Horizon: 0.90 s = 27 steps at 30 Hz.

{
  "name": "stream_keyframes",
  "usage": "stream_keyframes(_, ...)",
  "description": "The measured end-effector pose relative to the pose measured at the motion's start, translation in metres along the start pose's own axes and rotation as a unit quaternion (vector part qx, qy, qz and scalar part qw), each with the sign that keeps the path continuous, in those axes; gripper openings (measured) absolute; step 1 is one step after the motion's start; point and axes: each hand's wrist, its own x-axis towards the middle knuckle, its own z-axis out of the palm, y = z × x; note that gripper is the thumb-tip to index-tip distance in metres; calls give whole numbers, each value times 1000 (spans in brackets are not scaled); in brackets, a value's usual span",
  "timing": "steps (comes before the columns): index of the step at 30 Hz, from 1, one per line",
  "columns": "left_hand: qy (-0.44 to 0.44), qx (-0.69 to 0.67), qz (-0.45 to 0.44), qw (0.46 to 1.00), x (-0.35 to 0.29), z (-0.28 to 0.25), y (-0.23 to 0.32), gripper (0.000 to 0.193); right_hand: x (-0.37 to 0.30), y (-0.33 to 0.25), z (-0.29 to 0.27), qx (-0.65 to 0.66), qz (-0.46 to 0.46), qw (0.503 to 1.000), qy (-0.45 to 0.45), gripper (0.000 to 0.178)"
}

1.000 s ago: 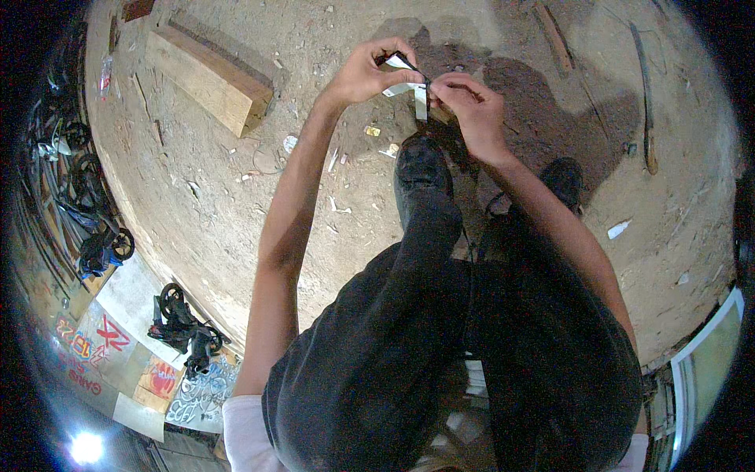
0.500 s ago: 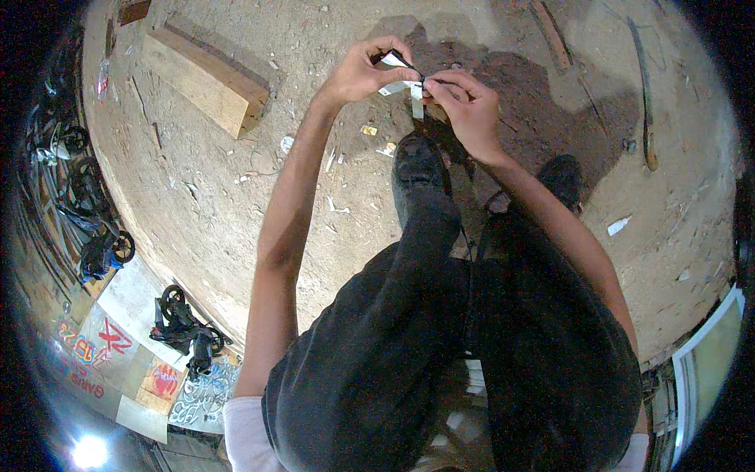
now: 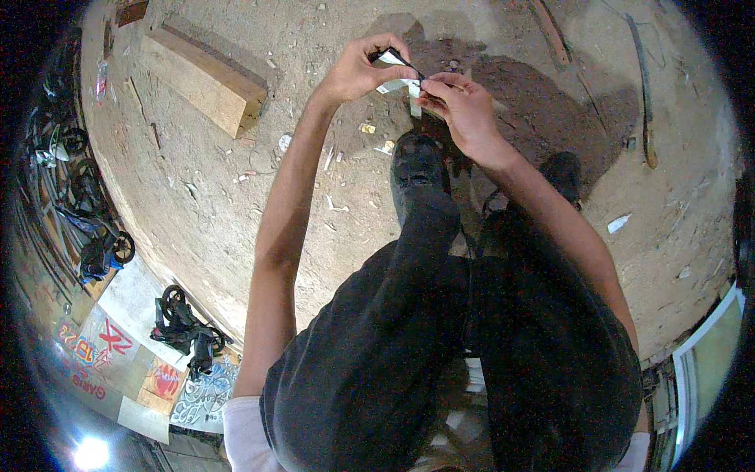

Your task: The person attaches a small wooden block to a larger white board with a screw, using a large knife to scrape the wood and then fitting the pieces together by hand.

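Up in front of my shoes, both hands meet around a small black strip with white tags [image 3: 415,108]. My left hand [image 3: 358,72] is closed on it, the thumb pressing one side and the fingers curled over the top. My right hand [image 3: 472,118] pinches its right end between thumb and fingertips. One white tag hangs below the pinch, and more white shows inside the curl of my left hand. The fingers hide much of the piece, so its exact kind cannot be made out.
A wooden beam [image 3: 206,82] lies on the dirt floor [image 3: 314,212], left of my left arm. Small scraps litter the ground near my shoes [image 3: 421,161]. A long thin stick [image 3: 646,110] lies far right. Small black bikes [image 3: 185,326] stand along the left edge.
My right hand has shifted slightly left and its fingers have closed in more at the strip's end. My left hand stays almost where it was.
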Motion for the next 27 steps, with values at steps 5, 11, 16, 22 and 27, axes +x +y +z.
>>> stream_keyframes(5, 0, -2, -18, 1000, -4, -4, 10, 19, 10, 6, -6, -10, 9, 999, -42, 9)
stream_keyframes(11, 2, 0, 23, 1000, 4, 1, 4, 20, 38, 2, -27, -89, 100, 989, -65, 3)
stream_keyframes(16, 5, 2, -4, 1000, 3, 1, 2, 20, 23, -12, -9, -33, 152, 987, -48, 7)
stream_keyframes(22, 17, 20, -8, 1000, 3, 1, 9, 19, 6, 1, -5, -150, -81, 985, 38, 17)
stream_keyframes(27, 34, 11, -1, 999, 4, 3, 8, 20, -1, 1, -4, -388, -286, 873, 74, 19)
